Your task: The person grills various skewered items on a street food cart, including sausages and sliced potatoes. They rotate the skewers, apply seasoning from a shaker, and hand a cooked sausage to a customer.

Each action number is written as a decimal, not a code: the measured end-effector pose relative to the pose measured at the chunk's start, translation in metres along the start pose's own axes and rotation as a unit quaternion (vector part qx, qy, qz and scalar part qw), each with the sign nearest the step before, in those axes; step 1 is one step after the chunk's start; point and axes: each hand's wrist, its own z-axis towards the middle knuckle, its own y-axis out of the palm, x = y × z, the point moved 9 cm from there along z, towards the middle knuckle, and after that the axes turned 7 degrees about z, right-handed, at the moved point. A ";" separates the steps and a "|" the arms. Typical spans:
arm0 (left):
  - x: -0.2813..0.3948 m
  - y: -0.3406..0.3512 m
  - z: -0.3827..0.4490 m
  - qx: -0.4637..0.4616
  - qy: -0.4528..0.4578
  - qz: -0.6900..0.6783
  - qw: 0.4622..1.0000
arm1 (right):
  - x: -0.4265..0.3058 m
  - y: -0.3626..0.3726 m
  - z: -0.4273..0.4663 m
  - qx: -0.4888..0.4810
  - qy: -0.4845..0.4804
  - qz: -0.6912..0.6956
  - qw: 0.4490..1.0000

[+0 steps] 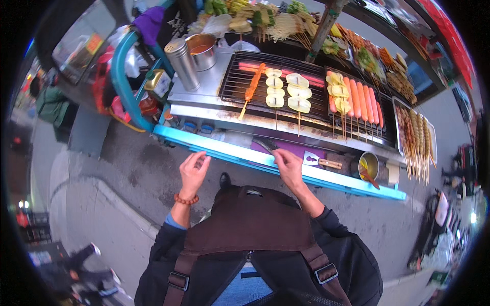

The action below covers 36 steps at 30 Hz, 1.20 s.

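Note:
My left hand (194, 168), with a beaded bracelet at the wrist, hovers at the near edge of the blue cart rail (233, 148), fingers curled and apart, holding nothing. At the rail, my right hand (287, 164) has thumb and fingertips together by the end of a dark, long object (265, 144); whether it grips this is unclear. Beyond the rail, a wire grill rack (235, 82) bears an orange skewer (253, 86), potato-slice skewers (275, 88) and, on the right, several sausages (356, 97) with more slices on top.
A scraper (329, 163) with a wooden handle lies right of my right hand, near a metal pot (365, 162) with a brush in it. A shaker (182, 65) and a sauce pot (201, 53) stand left of the grill. A tray (399, 126) of skewers lies right.

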 end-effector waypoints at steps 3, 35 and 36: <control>-0.021 0.013 0.060 -0.048 0.063 -0.016 0.997 | -0.010 -0.020 0.001 0.144 0.015 -0.059 0.988; -0.118 0.071 0.119 -0.118 0.046 -0.022 0.992 | -0.008 -0.074 0.077 0.200 0.053 -0.288 0.935; -0.110 0.068 0.119 -0.121 0.063 0.008 0.991 | -0.003 -0.069 0.079 0.181 0.063 -0.290 0.937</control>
